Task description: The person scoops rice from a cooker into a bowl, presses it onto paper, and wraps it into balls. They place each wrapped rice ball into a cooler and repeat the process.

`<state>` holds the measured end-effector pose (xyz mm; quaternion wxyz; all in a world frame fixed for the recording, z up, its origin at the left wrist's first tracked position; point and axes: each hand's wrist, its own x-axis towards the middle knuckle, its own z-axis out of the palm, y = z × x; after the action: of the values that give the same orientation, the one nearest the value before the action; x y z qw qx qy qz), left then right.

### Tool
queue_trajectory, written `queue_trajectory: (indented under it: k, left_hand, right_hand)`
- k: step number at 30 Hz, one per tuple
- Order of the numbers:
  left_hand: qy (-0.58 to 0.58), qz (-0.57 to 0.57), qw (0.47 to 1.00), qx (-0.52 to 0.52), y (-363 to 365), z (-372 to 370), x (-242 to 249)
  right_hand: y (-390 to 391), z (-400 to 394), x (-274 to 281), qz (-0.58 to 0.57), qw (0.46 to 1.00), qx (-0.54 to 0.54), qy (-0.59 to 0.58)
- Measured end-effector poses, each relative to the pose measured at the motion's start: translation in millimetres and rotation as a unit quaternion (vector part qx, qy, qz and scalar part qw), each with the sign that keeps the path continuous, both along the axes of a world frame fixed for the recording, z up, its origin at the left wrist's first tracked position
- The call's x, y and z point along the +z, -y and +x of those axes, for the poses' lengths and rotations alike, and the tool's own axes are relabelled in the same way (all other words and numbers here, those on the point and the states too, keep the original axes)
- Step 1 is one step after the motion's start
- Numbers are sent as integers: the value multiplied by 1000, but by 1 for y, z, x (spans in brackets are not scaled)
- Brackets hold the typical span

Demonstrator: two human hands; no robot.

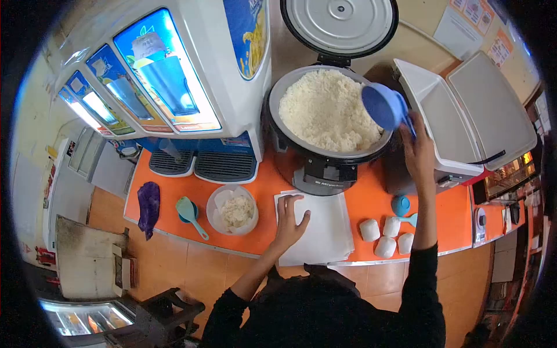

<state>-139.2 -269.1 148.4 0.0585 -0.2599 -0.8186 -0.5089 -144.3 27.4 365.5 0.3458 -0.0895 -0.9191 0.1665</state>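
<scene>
A large open rice cooker (313,184) full of white rice (325,107) stands at the back middle of the orange counter. My right hand (416,148) is closed on the handle of a blue scoop (383,107), held over the right rim of the cooker. What the scoop holds is hidden. My left hand (291,220) rests with fingers apart at the left edge of a stack of white paper (322,232). Left of that hand, a white bowl (251,223) contains some rice. Several white wrapped bundles (386,247) lie right of the paper.
A drink dispenser (243,104) stands back left. A purple cloth (148,209) and a pale green spatula (187,210) lie on the counter's left. Right of the cooker is an open cooler box (444,116). A teal cup (400,205) sits near the bundles.
</scene>
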Motion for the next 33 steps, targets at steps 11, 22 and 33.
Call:
queue_trajectory:
  k: [11,22,33]
  left_hand:
    - [-50,131,984,109,-78,-45,53]
    - [-90,143,981,95,-77,-50,54]
    - [-100,133,979,116,-78,-47,53]
  right_hand:
    - [40,-267,-55,531,846,30,47]
    - [61,-195,-24,389,846,210,298]
    - [14,-116,1,222,851,255,402]
